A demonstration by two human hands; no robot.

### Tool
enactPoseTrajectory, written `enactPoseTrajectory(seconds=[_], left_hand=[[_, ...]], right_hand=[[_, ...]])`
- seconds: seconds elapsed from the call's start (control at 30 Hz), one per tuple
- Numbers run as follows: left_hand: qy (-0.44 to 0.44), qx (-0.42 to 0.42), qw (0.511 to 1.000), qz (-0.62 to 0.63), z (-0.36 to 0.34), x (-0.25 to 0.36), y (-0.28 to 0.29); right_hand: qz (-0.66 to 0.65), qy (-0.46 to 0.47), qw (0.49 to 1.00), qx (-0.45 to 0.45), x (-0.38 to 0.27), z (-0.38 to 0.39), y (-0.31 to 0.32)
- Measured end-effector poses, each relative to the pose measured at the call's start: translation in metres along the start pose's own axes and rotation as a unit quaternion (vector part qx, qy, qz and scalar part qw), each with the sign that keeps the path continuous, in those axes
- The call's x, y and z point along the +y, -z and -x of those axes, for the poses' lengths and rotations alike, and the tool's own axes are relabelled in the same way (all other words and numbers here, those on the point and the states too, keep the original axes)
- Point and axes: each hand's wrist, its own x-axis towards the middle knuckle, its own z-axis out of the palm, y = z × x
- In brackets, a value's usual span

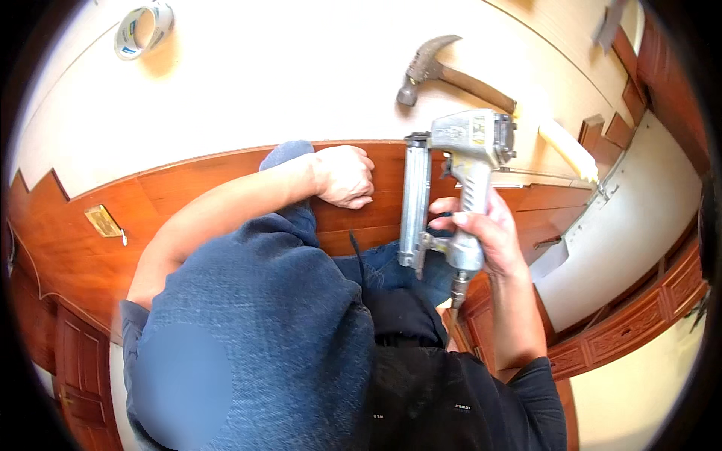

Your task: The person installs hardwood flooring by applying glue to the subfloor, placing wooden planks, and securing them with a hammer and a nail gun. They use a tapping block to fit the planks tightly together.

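Observation:
My right hand (489,233) grips the handle of a silver pneumatic nail gun (459,161), whose long magazine (414,203) points its nose at the edge of a reddish-brown wooden panel (188,195). My left hand (344,176) rests as a fist on that panel, close to where it meets a pale cream board (301,83). An air hose fitting hangs below the gun's handle. My knee in blue jeans (286,154) also presses on the panel.
A claw hammer (451,71) with a wooden handle lies on the cream board above the gun. A roll of tape (143,30) sits at top left. A brass hinge plate (104,221) is on the panel at left. Carved wooden panels line the right side.

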Motion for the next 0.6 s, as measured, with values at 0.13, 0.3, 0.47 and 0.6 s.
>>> enactPoseTrajectory(seconds=[0.13,0.3,0.47,0.6], left_hand=[[0.111,0.006,0.983,0.146,-0.006,-0.007,0.012],[0.115,-0.008,0.981,0.156,-0.009,-0.005,0.009],[0.128,-0.002,0.979,0.159,-0.012,-0.005,0.007],[0.141,-0.006,0.978,0.15,-0.014,-0.007,0.006]], right_hand=[[-0.021,-0.052,0.998,-0.015,-0.007,-0.044,-0.023],[0.007,-0.132,0.991,-0.01,-0.02,-0.066,-0.021],[0.036,-0.18,0.983,0.011,-0.034,-0.076,-0.028],[0.055,-0.193,0.98,0.007,-0.028,-0.073,-0.028]])
